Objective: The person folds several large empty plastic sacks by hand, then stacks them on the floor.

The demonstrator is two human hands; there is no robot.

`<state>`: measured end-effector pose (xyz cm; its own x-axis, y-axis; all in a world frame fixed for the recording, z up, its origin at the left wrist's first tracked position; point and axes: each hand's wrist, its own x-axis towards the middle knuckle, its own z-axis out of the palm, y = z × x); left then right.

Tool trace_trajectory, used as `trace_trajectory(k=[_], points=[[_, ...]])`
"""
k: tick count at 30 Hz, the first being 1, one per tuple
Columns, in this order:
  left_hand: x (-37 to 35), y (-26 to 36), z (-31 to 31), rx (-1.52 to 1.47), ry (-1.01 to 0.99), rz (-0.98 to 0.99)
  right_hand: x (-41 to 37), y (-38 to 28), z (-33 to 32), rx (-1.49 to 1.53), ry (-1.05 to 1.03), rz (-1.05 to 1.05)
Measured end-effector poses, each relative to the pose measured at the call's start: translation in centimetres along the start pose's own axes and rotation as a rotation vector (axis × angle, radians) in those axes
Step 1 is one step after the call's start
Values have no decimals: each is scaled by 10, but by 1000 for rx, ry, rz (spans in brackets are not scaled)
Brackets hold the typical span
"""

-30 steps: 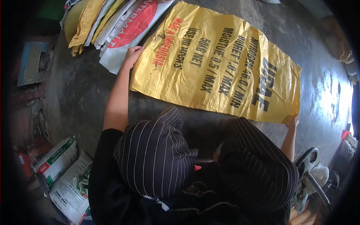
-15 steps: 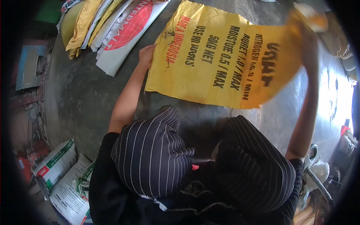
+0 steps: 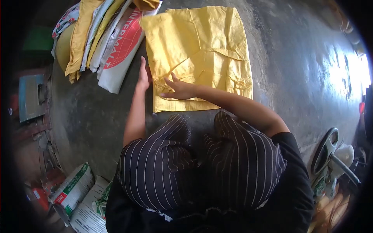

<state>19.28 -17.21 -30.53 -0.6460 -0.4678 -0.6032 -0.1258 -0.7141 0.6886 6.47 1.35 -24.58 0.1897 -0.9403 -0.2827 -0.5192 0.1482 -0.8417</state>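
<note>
A yellow woven sack (image 3: 206, 42), folded over with its plain, creased side up, lies on the dark floor in front of my knees. Along its left edge, my left hand (image 3: 144, 77) stands with straight fingers, close against the material. My right hand (image 3: 179, 87) reaches across and rests on the sack's lower left part, fingers spread. Neither hand grips anything. The sack's upper left corner looks slightly raised and blurred.
A stack of folded sacks (image 3: 124, 50), white and yellow, lies at the upper left. Filled printed bags (image 3: 75, 188) stand at the lower left. A black steering wheel (image 3: 325, 150) on a grey shaft is at the lower right. Concrete floor (image 3: 287, 85) extends to the right.
The yellow sack went from spread out, lettering up, to folded with a plain side up. My right hand let go of its far right end and came left onto it; my left hand released its edge.
</note>
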Motion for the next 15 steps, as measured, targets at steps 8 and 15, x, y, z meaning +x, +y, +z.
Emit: trace_trajectory(k=[8, 15], points=[[3, -11, -1, 810, 146, 188, -71, 74, -74, -561, 557, 256], [33, -35, -14, 968, 434, 307, -146, 211, -86, -731, 403, 535]])
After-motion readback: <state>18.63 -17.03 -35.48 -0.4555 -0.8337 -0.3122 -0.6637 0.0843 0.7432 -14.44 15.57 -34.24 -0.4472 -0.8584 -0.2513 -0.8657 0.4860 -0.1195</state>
